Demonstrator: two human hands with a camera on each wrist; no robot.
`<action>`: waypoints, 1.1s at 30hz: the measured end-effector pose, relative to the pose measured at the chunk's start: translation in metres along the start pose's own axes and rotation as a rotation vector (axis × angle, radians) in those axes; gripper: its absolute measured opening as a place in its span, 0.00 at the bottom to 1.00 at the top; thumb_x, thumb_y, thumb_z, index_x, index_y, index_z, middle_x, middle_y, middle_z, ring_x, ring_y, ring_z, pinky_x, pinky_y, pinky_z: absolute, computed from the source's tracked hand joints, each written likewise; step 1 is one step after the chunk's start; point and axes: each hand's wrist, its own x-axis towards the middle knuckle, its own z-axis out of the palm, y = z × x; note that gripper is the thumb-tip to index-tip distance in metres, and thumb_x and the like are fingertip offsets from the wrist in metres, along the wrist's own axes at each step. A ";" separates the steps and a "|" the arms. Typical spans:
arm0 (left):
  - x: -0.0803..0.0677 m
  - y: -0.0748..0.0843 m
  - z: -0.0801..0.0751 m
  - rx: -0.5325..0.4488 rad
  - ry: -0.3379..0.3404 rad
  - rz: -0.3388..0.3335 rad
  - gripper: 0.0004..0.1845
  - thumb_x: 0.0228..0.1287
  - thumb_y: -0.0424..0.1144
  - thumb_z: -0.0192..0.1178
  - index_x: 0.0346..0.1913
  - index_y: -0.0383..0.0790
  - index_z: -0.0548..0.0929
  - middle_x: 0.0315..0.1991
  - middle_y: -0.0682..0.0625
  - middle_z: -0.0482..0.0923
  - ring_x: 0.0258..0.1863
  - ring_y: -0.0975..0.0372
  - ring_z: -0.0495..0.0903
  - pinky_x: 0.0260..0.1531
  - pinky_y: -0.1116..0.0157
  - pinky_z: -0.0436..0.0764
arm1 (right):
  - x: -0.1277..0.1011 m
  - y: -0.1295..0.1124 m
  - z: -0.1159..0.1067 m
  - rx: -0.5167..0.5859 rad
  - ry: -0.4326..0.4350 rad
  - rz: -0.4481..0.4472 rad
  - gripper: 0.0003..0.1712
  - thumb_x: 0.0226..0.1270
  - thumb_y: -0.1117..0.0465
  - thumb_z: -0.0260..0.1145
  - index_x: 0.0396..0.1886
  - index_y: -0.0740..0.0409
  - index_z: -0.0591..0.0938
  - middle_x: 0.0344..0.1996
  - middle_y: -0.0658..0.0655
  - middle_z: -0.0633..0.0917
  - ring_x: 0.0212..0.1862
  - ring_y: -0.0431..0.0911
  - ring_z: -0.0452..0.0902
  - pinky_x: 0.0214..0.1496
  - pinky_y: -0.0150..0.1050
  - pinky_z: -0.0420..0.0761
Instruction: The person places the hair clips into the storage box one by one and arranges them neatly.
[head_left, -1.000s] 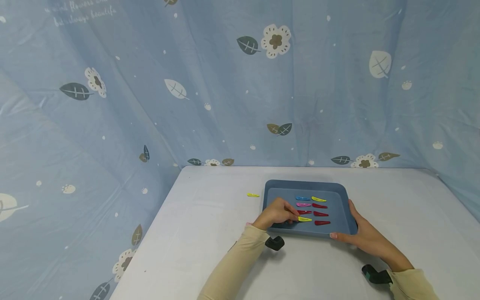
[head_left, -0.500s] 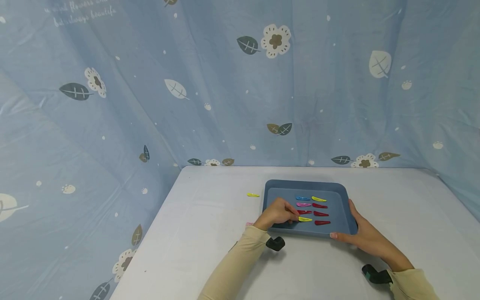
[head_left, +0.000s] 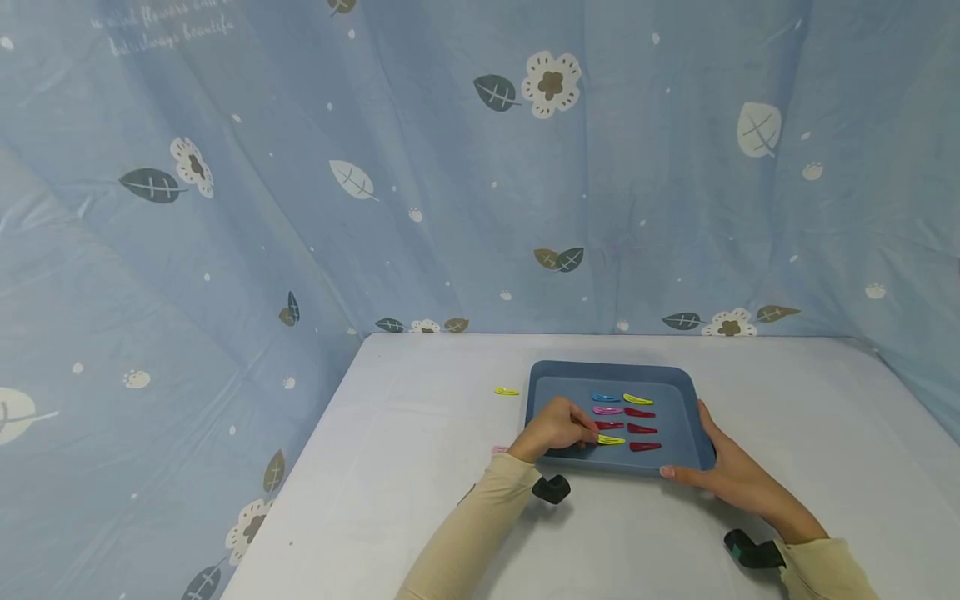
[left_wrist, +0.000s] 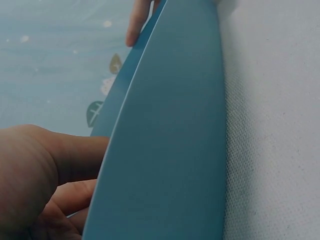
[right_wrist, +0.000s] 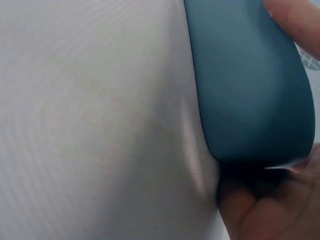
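Your left hand is pinching the yellow hair clip lying at the near left inside the blue tray on the table; your right hand is gripping the tray's near right corner.

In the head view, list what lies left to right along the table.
Yellow clip on the table → left hand → yellow clip in the tray → tray's right rim → right hand.
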 end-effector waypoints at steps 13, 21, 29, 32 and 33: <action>-0.003 -0.001 0.001 0.024 0.003 0.008 0.02 0.42 0.38 0.64 0.20 0.45 0.82 0.18 0.58 0.77 0.17 0.63 0.76 0.18 0.68 0.72 | 0.000 0.001 0.001 0.008 -0.003 0.000 0.59 0.47 0.46 0.62 0.58 0.40 0.23 0.62 0.56 0.31 0.60 0.62 0.36 0.47 0.61 0.55; -0.007 0.001 -0.001 0.020 0.004 0.015 0.02 0.42 0.38 0.64 0.20 0.44 0.82 0.18 0.57 0.77 0.18 0.62 0.76 0.18 0.68 0.72 | 0.000 0.003 0.001 -0.003 0.002 -0.006 0.59 0.47 0.46 0.62 0.58 0.39 0.23 0.62 0.56 0.32 0.60 0.62 0.37 0.47 0.62 0.54; -0.010 0.004 -0.008 -0.006 -0.002 0.054 0.02 0.43 0.39 0.63 0.23 0.44 0.82 0.19 0.57 0.77 0.20 0.60 0.77 0.19 0.66 0.73 | 0.001 0.003 0.000 -0.005 0.008 -0.009 0.59 0.47 0.46 0.62 0.57 0.37 0.22 0.62 0.57 0.32 0.60 0.62 0.37 0.47 0.62 0.54; -0.012 0.005 -0.014 0.001 -0.009 0.089 0.03 0.44 0.41 0.63 0.24 0.47 0.82 0.21 0.55 0.77 0.22 0.58 0.77 0.18 0.66 0.72 | 0.001 0.003 0.000 0.001 0.011 -0.014 0.59 0.47 0.46 0.62 0.57 0.39 0.23 0.62 0.57 0.32 0.61 0.61 0.37 0.47 0.62 0.53; -0.013 0.005 -0.017 0.001 -0.013 0.106 0.03 0.44 0.41 0.63 0.24 0.47 0.82 0.21 0.54 0.78 0.22 0.57 0.77 0.18 0.66 0.72 | 0.002 0.003 0.000 0.004 0.011 -0.016 0.60 0.47 0.46 0.63 0.58 0.39 0.23 0.62 0.56 0.32 0.61 0.61 0.37 0.48 0.62 0.53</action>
